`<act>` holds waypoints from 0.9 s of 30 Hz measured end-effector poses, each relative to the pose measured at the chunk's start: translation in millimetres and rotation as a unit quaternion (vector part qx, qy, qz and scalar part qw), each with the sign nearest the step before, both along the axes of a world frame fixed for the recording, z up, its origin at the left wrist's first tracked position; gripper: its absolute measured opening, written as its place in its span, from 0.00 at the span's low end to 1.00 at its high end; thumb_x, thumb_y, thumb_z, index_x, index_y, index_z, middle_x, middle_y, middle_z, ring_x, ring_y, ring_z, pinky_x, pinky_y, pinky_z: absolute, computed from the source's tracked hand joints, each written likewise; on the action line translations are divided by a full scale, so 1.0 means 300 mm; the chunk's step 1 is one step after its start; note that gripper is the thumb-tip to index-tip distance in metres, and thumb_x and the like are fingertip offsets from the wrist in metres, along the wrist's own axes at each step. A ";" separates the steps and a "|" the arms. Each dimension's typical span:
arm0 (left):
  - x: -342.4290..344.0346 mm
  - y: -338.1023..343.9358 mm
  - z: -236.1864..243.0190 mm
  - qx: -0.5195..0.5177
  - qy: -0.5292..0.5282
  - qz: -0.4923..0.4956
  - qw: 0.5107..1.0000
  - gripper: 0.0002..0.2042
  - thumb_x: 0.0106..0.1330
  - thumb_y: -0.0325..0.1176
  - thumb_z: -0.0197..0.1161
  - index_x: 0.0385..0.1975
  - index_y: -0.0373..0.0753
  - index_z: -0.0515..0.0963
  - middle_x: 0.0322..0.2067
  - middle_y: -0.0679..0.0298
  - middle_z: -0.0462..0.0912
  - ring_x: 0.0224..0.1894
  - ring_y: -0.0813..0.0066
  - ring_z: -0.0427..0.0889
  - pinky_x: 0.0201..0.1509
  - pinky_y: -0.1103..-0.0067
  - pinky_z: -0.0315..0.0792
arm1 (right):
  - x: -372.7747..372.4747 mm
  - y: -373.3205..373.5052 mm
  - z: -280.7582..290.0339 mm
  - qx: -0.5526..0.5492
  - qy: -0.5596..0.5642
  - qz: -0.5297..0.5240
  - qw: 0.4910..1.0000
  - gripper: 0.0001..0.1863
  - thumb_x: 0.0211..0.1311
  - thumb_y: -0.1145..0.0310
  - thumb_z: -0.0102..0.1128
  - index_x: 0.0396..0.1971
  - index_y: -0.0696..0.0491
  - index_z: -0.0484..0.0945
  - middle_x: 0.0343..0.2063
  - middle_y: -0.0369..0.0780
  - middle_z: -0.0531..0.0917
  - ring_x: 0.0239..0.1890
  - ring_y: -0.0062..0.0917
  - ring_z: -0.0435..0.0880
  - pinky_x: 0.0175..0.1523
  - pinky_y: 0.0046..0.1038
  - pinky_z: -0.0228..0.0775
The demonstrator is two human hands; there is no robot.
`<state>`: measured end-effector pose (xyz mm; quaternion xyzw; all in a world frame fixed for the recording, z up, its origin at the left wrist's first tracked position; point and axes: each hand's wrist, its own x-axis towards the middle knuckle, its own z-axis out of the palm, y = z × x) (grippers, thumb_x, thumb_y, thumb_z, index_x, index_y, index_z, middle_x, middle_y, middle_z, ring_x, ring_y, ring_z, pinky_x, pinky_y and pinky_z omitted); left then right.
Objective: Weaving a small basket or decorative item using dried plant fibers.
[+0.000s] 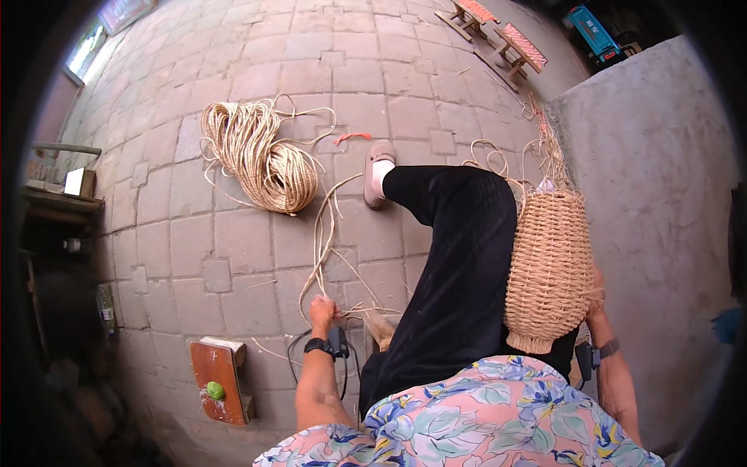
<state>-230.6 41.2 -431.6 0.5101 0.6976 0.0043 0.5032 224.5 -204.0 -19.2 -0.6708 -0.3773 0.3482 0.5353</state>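
A tall woven straw basket (548, 265) with a narrow rimmed end toward me rests on my right thigh, loose strands trailing from its far end. My right hand (596, 302) is at the basket's right side, partly hidden behind it, apparently against the weave; its grip is unclear. Down at the left, my left hand (324, 310) is closed on pale straw cords (320, 261) that run along the paving. A large looped hank of the same cord (261, 156) lies beyond it. Dark devices are strapped at both wrists.
A small wooden stool (226, 405) with a green round object (215, 391) stands lower left. An orange scrap (352, 137) lies by my shoe (377, 175). Benches (520, 48) and a blue crate (593, 35) are at the back right, a concrete wall (646, 194) right, wooden shelving (62, 202) left.
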 end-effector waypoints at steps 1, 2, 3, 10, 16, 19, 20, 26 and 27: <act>-0.016 0.022 0.032 -0.130 -0.151 0.111 0.974 0.09 0.52 0.25 0.61 0.34 0.36 0.80 0.28 0.57 0.83 0.32 0.65 0.84 0.34 0.70 0.79 | 0.013 0.028 -0.014 -0.022 -0.097 -0.019 0.995 0.21 0.68 0.61 0.51 0.53 0.61 0.72 0.46 0.40 0.81 0.45 0.23 0.79 0.52 0.25 0.72; -0.001 0.056 0.076 -0.129 -0.155 0.106 0.974 0.09 0.52 0.25 0.61 0.34 0.36 0.80 0.28 0.57 0.83 0.32 0.65 0.84 0.34 0.70 0.79 | 0.026 0.040 -0.011 -0.044 -0.201 -0.043 0.978 0.20 0.67 0.62 0.52 0.51 0.61 0.74 0.45 0.40 0.81 0.45 0.23 0.79 0.51 0.25 0.72; 0.051 0.113 0.160 -0.152 -0.210 0.084 0.962 0.11 0.53 0.23 0.59 0.37 0.36 0.79 0.29 0.58 0.83 0.33 0.69 0.84 0.37 0.72 0.79 | 0.052 0.012 0.013 -0.035 -0.211 -0.055 0.975 0.20 0.67 0.62 0.52 0.51 0.61 0.74 0.45 0.40 0.81 0.45 0.23 0.79 0.51 0.25 0.72; -0.049 0.437 0.660 0.045 -0.354 -0.065 0.932 0.13 0.60 0.23 0.57 0.45 0.32 0.78 0.32 0.67 0.81 0.32 0.79 0.79 0.43 0.82 0.74 | 0.153 0.008 0.206 -0.252 -0.180 -0.152 0.939 0.09 0.64 0.65 0.55 0.35 0.55 0.77 0.25 0.29 0.76 0.27 0.11 0.71 0.33 0.16 0.64; 0.023 0.583 1.093 0.043 -0.467 -0.078 0.880 0.13 0.67 0.29 0.54 0.49 0.33 0.75 0.30 0.67 0.77 0.31 0.81 0.77 0.42 0.82 0.74 | 0.069 0.094 0.339 -0.168 -0.201 -0.169 0.950 0.07 0.64 0.67 0.55 0.34 0.55 0.76 0.24 0.29 0.74 0.25 0.10 0.69 0.31 0.15 0.62; 0.087 0.619 1.242 0.035 -0.509 -0.088 0.856 0.14 0.68 0.29 0.53 0.51 0.33 0.74 0.30 0.66 0.76 0.31 0.81 0.77 0.41 0.82 0.74 | 0.016 0.144 0.348 -0.148 -0.197 -0.100 0.964 0.05 0.63 0.70 0.55 0.33 0.56 0.77 0.24 0.29 0.75 0.26 0.11 0.70 0.32 0.16 0.63; 0.119 0.624 1.284 0.032 -0.534 -0.095 0.840 0.14 0.69 0.30 0.53 0.51 0.32 0.74 0.31 0.66 0.76 0.32 0.81 0.76 0.40 0.82 0.74 | -0.008 0.169 0.355 -0.142 -0.196 -0.106 0.965 0.05 0.63 0.70 0.55 0.33 0.56 0.77 0.24 0.29 0.75 0.26 0.11 0.70 0.32 0.16 0.63; 0.276 0.660 1.549 0.061 -0.561 -0.175 0.807 0.14 0.69 0.28 0.52 0.52 0.32 0.73 0.35 0.64 0.77 0.35 0.79 0.78 0.43 0.80 0.75 | -0.136 0.358 0.448 -0.054 -0.359 0.076 0.929 0.05 0.59 0.75 0.55 0.30 0.61 0.76 0.23 0.36 0.77 0.26 0.18 0.74 0.33 0.22 0.66; 0.292 0.656 1.589 0.067 -0.552 -0.188 0.809 0.14 0.69 0.28 0.52 0.53 0.33 0.73 0.35 0.64 0.77 0.35 0.78 0.78 0.43 0.80 0.75 | -0.151 0.388 0.456 -0.029 -0.358 0.097 0.928 0.04 0.59 0.75 0.55 0.31 0.61 0.77 0.23 0.38 0.77 0.26 0.20 0.75 0.33 0.23 0.67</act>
